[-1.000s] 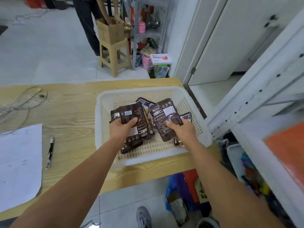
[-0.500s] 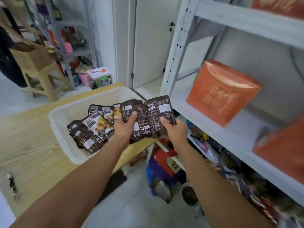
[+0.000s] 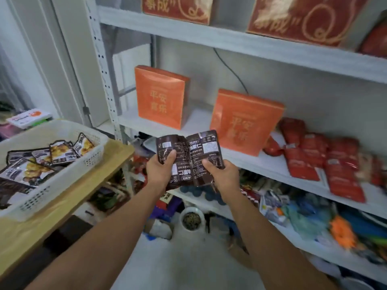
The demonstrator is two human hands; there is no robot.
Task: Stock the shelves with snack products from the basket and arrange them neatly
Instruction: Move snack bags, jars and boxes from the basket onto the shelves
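My left hand (image 3: 160, 170) grips a dark brown snack packet (image 3: 167, 147), thumb on its face. My right hand (image 3: 224, 174) grips a second dark brown packet (image 3: 204, 149) beside it; the two packets overlap at their inner edges. Both are held in front of the white middle shelf (image 3: 272, 164), just below its front edge. The white plastic basket (image 3: 62, 174) sits on the wooden table (image 3: 100, 174) at the left with several more dark snack packets (image 3: 60, 152) lying inside.
Two orange boxes (image 3: 160, 99) (image 3: 243, 122) stand on the middle shelf, with red packets (image 3: 318, 155) lying to their right. Red boxes (image 3: 301, 17) fill the upper shelf. Mixed clutter fills the lower shelf (image 3: 314, 216); a bowl (image 3: 191, 219) is on the floor.
I have turned right from the basket to the shelving. Both hands lifted their packets out of the basket and carried them up to the middle shelf's front edge.
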